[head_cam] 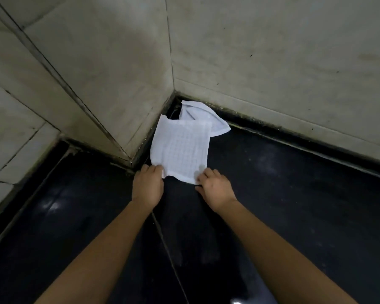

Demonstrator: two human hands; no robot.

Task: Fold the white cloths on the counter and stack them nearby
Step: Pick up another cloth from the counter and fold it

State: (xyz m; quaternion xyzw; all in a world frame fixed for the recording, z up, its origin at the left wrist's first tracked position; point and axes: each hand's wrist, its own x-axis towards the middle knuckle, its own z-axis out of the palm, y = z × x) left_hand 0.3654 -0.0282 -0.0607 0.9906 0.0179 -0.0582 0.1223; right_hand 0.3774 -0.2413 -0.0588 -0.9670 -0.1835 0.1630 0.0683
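Dark counter [272, 194] bears white cloth [180, 148], long axis toward wall corner [174, 91].

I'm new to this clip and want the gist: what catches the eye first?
The white checked cloth stands out, spread on the black counter by the corner of the tiled wall. The left hand and right hand grip its two near corners. A second, rumpled white cloth lies just behind it, against the wall.
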